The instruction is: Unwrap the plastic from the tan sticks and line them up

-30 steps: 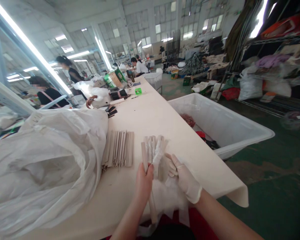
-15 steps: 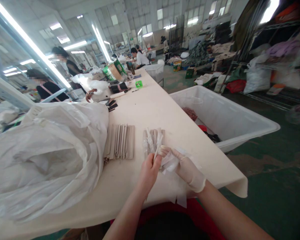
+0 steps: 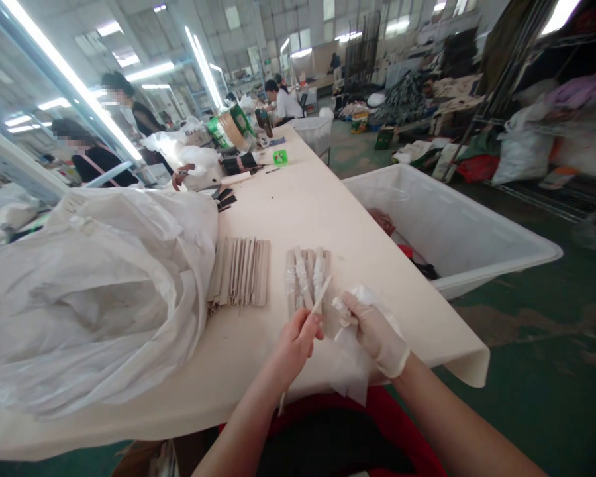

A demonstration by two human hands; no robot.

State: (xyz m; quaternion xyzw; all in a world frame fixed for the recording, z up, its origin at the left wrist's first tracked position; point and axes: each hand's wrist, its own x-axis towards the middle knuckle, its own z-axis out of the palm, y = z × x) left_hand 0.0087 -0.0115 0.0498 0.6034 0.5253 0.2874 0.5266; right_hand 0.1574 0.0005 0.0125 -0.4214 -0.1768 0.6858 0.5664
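My left hand (image 3: 294, 341), bare, is closed around a thin pale strip (image 3: 324, 291) that sticks up past the thumb. Across a small gap, my right hand (image 3: 381, 334) wears a whitish glove and grips crumpled, see-through plastic film (image 3: 352, 368), part of which hangs over the table's front edge. Just beyond both hands lie several beige strips partly wrapped in clear film (image 3: 302, 271). To their left, a row of bare beige strips (image 3: 248, 271) stands packed together, touching the large white sack (image 3: 114, 265).
The long cloth-covered table (image 3: 298, 205) runs away from me. Along its right side stands a white plastic bin (image 3: 487, 232) with dark and red material inside. Farther up the table are black pieces (image 3: 224, 199), a green box (image 3: 280, 157) and bags. Other people sit or stand farther back.
My hands have come apart: the right has moved slightly right with the film bunched in it. The left still holds the strip, now bare of film at its upper end.
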